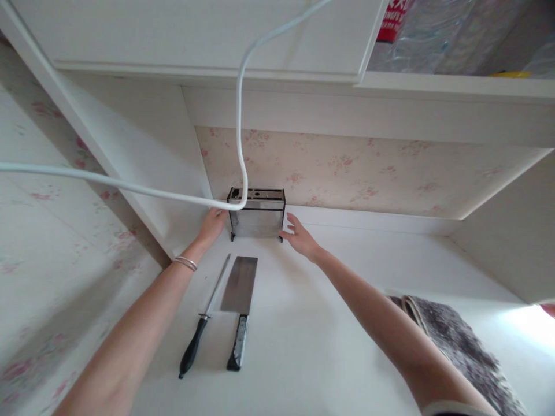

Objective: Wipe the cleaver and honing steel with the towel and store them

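Observation:
A metal knife block (256, 222) with black edges and slots in its top stands upright against the back wall. My left hand (211, 225) is closed at its left side, the fingertips partly hidden by the block and a white cable. At the block's right side is my right hand (300, 236), its fingers spread, the lowest fingertip close to or touching the lower corner. Nearer to me a cleaver (243, 289) lies flat, its handle towards me. Left of the cleaver lies a sharpening steel (202, 326) with a black handle.
The white cable (239, 115) hangs across the view in front of the block. A white cabinet (208, 40) overhangs the white counter (303, 346), with plastic-wrapped things (429, 34) on its open shelf. A grey-brown cloth (459, 341) lies at the right. Flowered wallpaper (347, 167) covers the back.

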